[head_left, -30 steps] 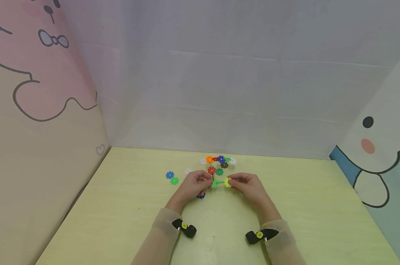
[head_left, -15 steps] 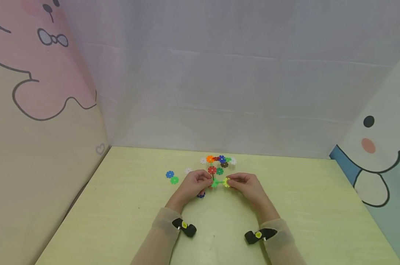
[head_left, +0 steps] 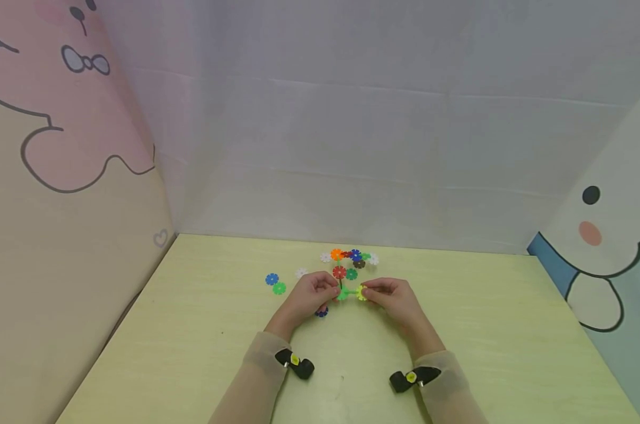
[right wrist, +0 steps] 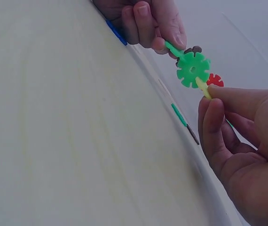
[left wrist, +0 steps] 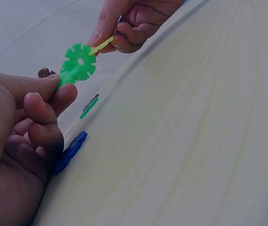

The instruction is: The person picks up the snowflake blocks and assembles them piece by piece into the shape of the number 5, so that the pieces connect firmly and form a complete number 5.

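Note:
Over the middle of the table, my left hand [head_left: 314, 296] pinches a green snowflake disc [head_left: 342, 293] between thumb and index finger. My right hand [head_left: 396, 297] pinches a yellow snowflake disc [head_left: 361, 292]. Between these two is another green snowflake disc [left wrist: 80, 62], edge-on in the head view and face-on in both wrist views. The yellow disc's edge meets that middle disc's rim in the right wrist view. A red disc [head_left: 339, 272] stands just beyond the left fingertips, with a dark edge-on piece below it. Part of the left-hand disc is hidden by the fingers.
Behind the hands lie orange [head_left: 337, 254], blue [head_left: 355, 255], brown [head_left: 359, 264] and dark green [head_left: 351, 274] discs. A light blue disc [head_left: 272, 279] and a green one [head_left: 279, 288] lie left. A dark blue disc [head_left: 321, 312] is partly under the left hand.
My right hand has shifted slightly left, bringing the yellow disc closer to the green discs. The left hand has kept its place and its pinch.

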